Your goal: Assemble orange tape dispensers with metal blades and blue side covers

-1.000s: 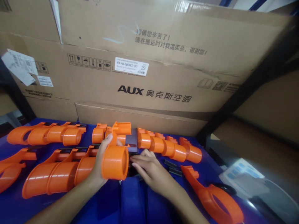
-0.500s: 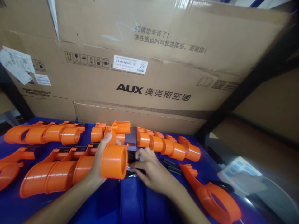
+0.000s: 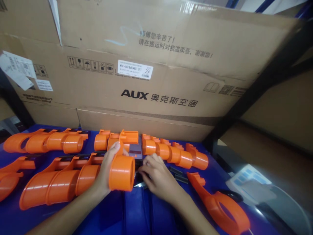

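My left hand is wrapped round an orange plastic tape dispenser, its ring toward me and its flat head pointing up and to the right. Just right of it, my right hand is closed in a pinch, low over the blue work surface. What its fingertips hold, if anything, is hidden; dark and shiny small pieces lie beneath them. A phone-like dark rectangle stands behind the hands. Short black strips lie right of my right hand.
More orange dispensers stand in rows at the left and back right; one lies alone at the front right. A large cardboard box walls off the back. A dark rack post slants up at the right, near a clear plastic bag.
The held dispenser has shifted slightly right and down with my left hand. My right hand's fingers have drawn closer together over the small pieces.
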A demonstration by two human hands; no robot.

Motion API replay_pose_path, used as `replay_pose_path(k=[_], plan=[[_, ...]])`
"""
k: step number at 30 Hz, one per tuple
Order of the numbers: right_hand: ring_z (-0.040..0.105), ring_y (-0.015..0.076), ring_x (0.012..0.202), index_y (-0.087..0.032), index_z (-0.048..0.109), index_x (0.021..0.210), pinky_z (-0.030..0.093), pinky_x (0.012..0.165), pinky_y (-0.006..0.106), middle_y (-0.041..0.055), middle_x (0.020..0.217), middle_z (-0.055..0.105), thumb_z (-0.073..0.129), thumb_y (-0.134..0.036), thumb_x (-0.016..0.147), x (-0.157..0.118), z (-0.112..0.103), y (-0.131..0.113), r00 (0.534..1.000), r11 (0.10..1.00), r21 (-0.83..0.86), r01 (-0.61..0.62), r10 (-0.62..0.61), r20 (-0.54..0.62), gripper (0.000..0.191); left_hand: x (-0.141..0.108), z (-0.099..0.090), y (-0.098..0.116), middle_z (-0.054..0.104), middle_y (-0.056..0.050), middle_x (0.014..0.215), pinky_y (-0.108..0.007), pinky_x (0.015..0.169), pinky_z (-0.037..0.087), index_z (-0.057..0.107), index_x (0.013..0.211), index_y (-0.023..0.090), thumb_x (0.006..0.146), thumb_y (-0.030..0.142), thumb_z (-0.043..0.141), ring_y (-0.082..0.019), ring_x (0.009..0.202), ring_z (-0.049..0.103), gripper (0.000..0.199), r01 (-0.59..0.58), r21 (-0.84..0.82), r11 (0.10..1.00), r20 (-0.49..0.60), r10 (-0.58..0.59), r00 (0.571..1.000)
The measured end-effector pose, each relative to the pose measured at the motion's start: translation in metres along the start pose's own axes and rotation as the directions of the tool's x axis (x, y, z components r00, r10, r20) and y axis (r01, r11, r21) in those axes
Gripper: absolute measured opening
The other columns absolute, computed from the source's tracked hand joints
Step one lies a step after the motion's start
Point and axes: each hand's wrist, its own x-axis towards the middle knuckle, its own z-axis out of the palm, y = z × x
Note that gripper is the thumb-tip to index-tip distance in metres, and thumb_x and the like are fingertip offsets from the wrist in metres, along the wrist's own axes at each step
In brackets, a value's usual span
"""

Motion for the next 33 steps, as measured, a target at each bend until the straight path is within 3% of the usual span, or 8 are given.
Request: replay_pose_path(k=[3, 5, 8, 11, 14, 19, 24, 33], plan=[[0.056, 0.0265, 0.097, -0.019, 0.068, 0.089, 0.044, 0.085, 0.041, 0.0089, 0.098, 0.065, 0.058, -0.015, 0.091, -0.002, -0.002, 0.001, 0.989, 0.993, 0.092, -0.067, 0.079, -0.125, 0.011, -0.004, 0.004, -0.001, 0.063, 0.001, 0.063, -0.025, 0.055, 0.047, 0.062, 0.071, 0.017, 0.078, 0.054, 0.072, -0.014, 0.053, 0.056, 0.039, -0.008, 0.076, 0.997, -0.019, 0.01, 1.0], [0.06, 0.0238, 0.087, -0.02, 0.064, 0.086, 0.046, 0.079, 0.037, 0.0061, 0.089, 0.066, 0.058, -0.015, 0.089, -0.004, -0.004, 0.005, 0.961, 0.959, 0.247, -0.137, 0.189, -0.201, 0.009, -0.009, 0.008, -0.001, 0.064, 0.0, 0.063, -0.024, 0.056, 0.047, 0.061, 0.074, 0.017, 0.078, 0.05, 0.074, -0.014, 0.053, 0.057, 0.035, -0.028, 0.122, 0.992, -0.008, 0.029, 1.0], [0.064, 0.0197, 0.071, -0.021, 0.059, 0.086, 0.049, 0.066, 0.031, 0.0023, 0.077, 0.067, 0.057, -0.025, 0.093, -0.007, -0.009, 0.015, 0.888, 0.792, 0.578, -0.196, 0.393, -0.237, 0.008, -0.014, 0.011, -0.002, 0.065, 0.001, 0.063, -0.023, 0.055, 0.044, 0.061, 0.083, 0.018, 0.079, 0.045, 0.073, -0.013, 0.053, 0.055, 0.03, -0.044, 0.183, 0.982, 0.032, 0.038, 0.999], [0.064, 0.0177, 0.064, -0.021, 0.06, 0.086, 0.049, 0.061, 0.029, 0.0015, 0.071, 0.068, 0.061, -0.039, 0.094, -0.008, -0.016, 0.022, 0.832, 0.613, 0.778, -0.136, 0.497, -0.246, 0.019, -0.014, 0.008, -0.006, 0.067, 0.001, 0.066, -0.023, 0.058, 0.044, 0.063, 0.102, 0.019, 0.081, 0.044, 0.073, -0.015, 0.057, 0.057, 0.034, -0.05, 0.258, 0.965, 0.071, 0.033, 0.997], [0.061, 0.0166, 0.061, -0.02, 0.068, 0.091, 0.048, 0.058, 0.028, 0.0019, 0.068, 0.068, 0.07, -0.046, 0.089, -0.008, -0.022, 0.022, 0.776, 0.568, 0.814, -0.121, 0.566, -0.279, 0.026, -0.014, 0.004, -0.011, 0.066, 0.002, 0.064, -0.024, 0.06, 0.044, 0.061, 0.117, 0.02, 0.082, 0.044, 0.073, -0.015, 0.058, 0.056, 0.044, -0.068, 0.321, 0.945, 0.101, 0.037, 0.994], [0.061, 0.016, 0.062, -0.019, 0.075, 0.09, 0.05, 0.061, 0.029, 0.0029, 0.072, 0.072, 0.08, -0.045, 0.082, -0.007, -0.02, 0.017, 0.74, 0.505, 0.86, -0.077, 0.607, -0.29, 0.028, -0.017, 0.004, -0.013, 0.063, 0.002, 0.063, -0.024, 0.058, 0.042, 0.062, 0.113, 0.021, 0.09, 0.048, 0.065, -0.015, 0.057, 0.054, 0.036, -0.073, 0.389, 0.918, 0.172, 0.005, 0.985], [0.061, 0.0159, 0.062, -0.02, 0.078, 0.084, 0.05, 0.063, 0.029, 0.004, 0.073, 0.075, 0.081, -0.042, 0.082, -0.007, -0.017, 0.017, 0.743, 0.482, 0.874, -0.061, 0.606, -0.283, 0.022, -0.019, 0.004, -0.014, 0.062, 0.003, 0.063, -0.024, 0.059, 0.041, 0.061, 0.112, 0.021, 0.09, 0.049, 0.065, -0.015, 0.057, 0.054, 0.036, -0.078, 0.419, 0.905, 0.162, 0.01, 0.987], [0.062, 0.0172, 0.061, -0.02, 0.079, 0.079, 0.052, 0.062, 0.031, 0.0046, 0.071, 0.076, 0.08, -0.042, 0.082, -0.008, -0.023, 0.013, 0.76, 0.528, 0.845, -0.09, 0.585, -0.284, 0.023, -0.02, 0.011, -0.01, 0.064, 0.002, 0.06, -0.025, 0.062, 0.043, 0.069, 0.107, 0.021, 0.086, 0.046, 0.072, -0.017, 0.058, 0.056, 0.033, -0.082, 0.377, 0.923, 0.11, 0.044, 0.993]])
